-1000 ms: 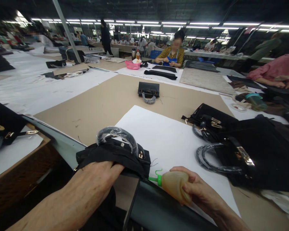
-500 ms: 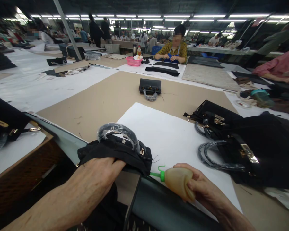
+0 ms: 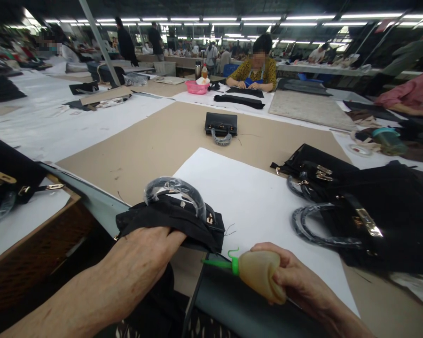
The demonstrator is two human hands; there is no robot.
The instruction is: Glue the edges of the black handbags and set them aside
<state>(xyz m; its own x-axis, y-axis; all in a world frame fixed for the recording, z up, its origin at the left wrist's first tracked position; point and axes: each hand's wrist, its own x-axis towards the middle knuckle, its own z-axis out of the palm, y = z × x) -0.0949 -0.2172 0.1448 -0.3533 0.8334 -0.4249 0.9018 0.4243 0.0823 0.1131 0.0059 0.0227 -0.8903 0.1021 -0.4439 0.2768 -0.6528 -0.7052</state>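
Observation:
A black handbag with a plastic-wrapped handle lies at the table's near edge. My left hand is closed on its black cloth, with the fingertips hidden in the folds. In my right hand is a squeezed yellowish glue bottle with a green nozzle. The nozzle points left, just below the handbag's near right corner. The bottle's soft wall is dented under my thumb. Whether any glue comes out cannot be seen.
More black handbags lie on the right, and a small handbag sits farther back on brown board. White paper covers the middle. At left, a brown crate stands below another bag. Across the table a co-worker handles black pieces.
The glue bottle's nozzle has shifted left and slightly down, from beside the handbag's corner to below it. My left hand keeps its hold on the handbag. The view has shifted slightly.

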